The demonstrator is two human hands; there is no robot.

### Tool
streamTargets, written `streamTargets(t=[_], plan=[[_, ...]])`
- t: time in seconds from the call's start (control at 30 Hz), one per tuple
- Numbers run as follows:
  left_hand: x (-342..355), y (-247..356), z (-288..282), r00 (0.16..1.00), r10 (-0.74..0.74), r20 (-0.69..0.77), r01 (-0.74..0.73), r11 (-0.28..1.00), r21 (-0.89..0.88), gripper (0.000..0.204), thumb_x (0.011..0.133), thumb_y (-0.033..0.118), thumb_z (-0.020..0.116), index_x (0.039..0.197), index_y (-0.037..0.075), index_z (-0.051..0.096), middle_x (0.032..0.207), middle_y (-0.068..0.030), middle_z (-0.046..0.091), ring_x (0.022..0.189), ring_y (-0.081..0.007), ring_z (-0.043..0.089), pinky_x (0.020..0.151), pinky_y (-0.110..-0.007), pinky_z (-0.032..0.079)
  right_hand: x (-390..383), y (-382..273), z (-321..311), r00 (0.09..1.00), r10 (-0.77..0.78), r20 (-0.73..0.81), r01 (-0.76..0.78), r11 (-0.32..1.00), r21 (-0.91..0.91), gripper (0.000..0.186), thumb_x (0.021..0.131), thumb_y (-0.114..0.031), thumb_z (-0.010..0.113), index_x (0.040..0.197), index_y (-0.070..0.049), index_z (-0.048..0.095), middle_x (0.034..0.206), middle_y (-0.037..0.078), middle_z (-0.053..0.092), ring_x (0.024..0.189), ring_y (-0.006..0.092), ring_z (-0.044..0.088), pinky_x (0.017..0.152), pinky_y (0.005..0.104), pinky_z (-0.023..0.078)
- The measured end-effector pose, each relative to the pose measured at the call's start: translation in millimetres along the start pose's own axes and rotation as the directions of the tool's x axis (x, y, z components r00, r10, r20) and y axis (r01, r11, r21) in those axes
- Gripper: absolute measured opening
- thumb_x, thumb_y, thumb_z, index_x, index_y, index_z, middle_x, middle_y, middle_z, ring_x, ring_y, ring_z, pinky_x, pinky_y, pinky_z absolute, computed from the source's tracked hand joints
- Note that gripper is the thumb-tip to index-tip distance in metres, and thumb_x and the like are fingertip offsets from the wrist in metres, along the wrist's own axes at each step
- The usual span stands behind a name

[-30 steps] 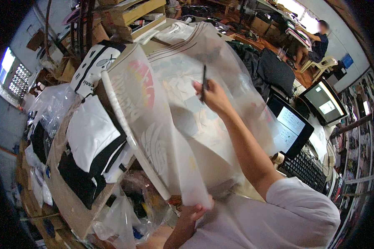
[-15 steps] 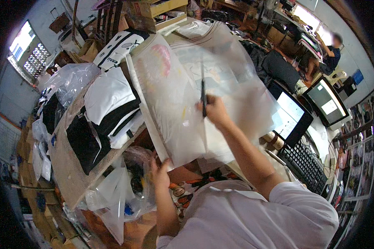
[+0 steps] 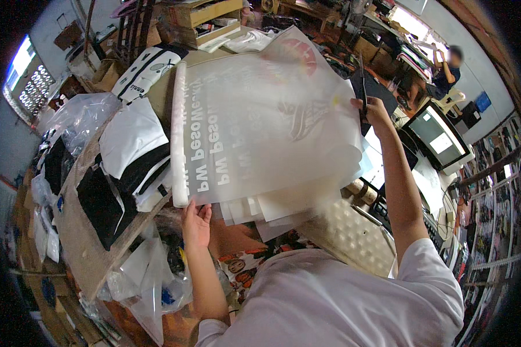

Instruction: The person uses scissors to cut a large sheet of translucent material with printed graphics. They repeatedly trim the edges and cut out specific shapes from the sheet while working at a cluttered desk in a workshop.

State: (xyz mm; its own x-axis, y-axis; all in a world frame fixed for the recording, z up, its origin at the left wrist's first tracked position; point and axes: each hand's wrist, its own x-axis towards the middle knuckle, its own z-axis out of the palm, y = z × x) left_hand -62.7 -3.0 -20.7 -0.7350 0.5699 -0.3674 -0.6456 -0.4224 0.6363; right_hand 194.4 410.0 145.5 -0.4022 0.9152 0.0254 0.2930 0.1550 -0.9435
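Observation:
A large translucent sheet (image 3: 260,133) with mirrored lettering and a red-and-yellow design spreads over the work table, its left edge in a long white roll (image 3: 179,133). My left hand (image 3: 197,228) is at the roll's lower end, palm up, fingers loosely curled and apart, fingertips touching or very near the edge. My right hand (image 3: 374,113) is closed on black scissors (image 3: 362,84), held upright at the sheet's right edge. Paler sheets (image 3: 281,211) show beneath its lower edge.
Folded white-and-black garments (image 3: 130,141) and plastic bags (image 3: 78,113) lie left. Cardboard boxes (image 3: 217,11) stand behind. A monitor (image 3: 437,136) and keyboard sit right, beside a padded cream surface (image 3: 356,231). A person (image 3: 446,78) sits at a desk at the back right.
My right hand has moved up and rightward with the scissors. My left hand has moved up and left along the near edge. The sheet has shifted and now shows mirrored lettering.

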Motion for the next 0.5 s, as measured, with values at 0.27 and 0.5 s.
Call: streamTargets(t=[0.27,0.5], plan=[[-12,-17,30,0.967,-0.141,0.211,0.21,0.911,-0.356,0.017,0.085,0.016,0.055,0.096,0.004,0.054,0.081,-0.0065,0.059,0.063,-0.0135,0.051,0.049,-0.02,0.044,-84,-7,-41,0.957,-0.118,-0.263,0.196,0.936,0.292,0.03,0.088,-0.037,0.049,0.085,-0.007,0.055,0.072,0.005,0.059,0.058,0.0096,0.052,0.05,0.0213,0.039],[-27,-35,98,0.99,-0.094,0.104,0.113,0.974,-0.194,0.025,0.083,0.02,0.056,0.104,0.008,0.05,0.089,-0.0032,0.053,0.075,-0.0116,0.049,0.067,-0.027,0.041,-219,25,-25,0.963,0.021,0.268,-0.189,0.762,0.619,0.057,0.075,-0.059,0.054,0.087,-0.004,0.052,0.074,0.015,0.059,0.065,0.0292,0.06,0.055,0.0415,0.052]])
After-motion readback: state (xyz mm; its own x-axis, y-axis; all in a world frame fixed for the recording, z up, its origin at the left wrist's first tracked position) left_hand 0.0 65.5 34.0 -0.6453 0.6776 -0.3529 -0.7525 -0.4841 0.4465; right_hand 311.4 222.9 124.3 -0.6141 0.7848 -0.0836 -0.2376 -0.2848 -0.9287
